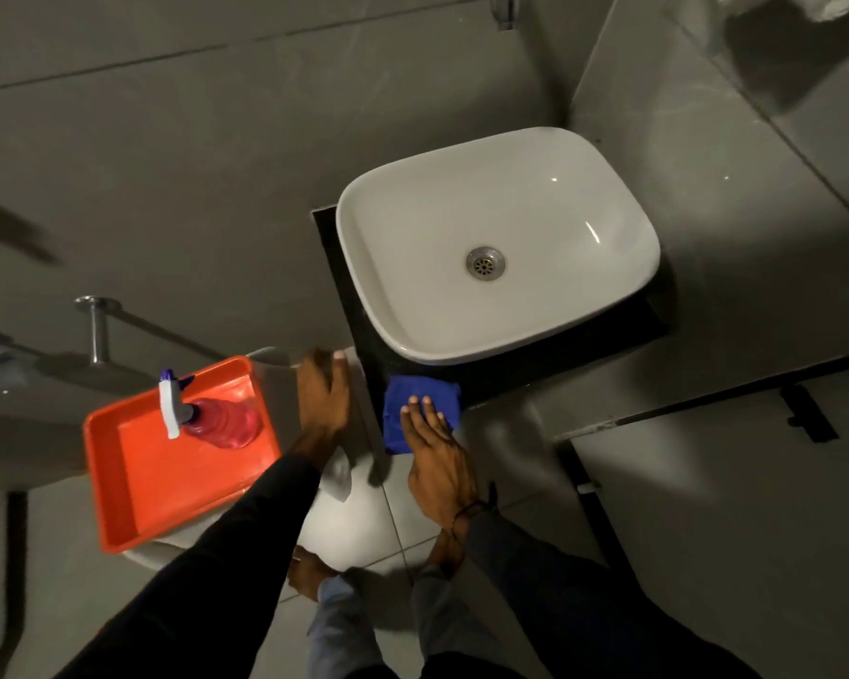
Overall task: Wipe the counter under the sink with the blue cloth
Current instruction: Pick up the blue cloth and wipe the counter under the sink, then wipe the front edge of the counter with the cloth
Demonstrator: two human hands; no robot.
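A folded blue cloth (420, 409) lies on the front left corner of the black counter (535, 367), which carries a white basin (496, 242). My right hand (435, 455) rests flat on the cloth, fingers spread over its near edge and pressing it to the counter. My left hand (322, 394) lies palm down on a white toilet tank lid (359, 384), just left of the counter, and holds nothing.
An orange tray (143, 487) holding a pink spray bottle (212, 416) sits on the toilet to the left. A metal bar (96, 330) juts from the grey wall. Grey tiled walls close in behind and to the right. My feet stand on the floor below.
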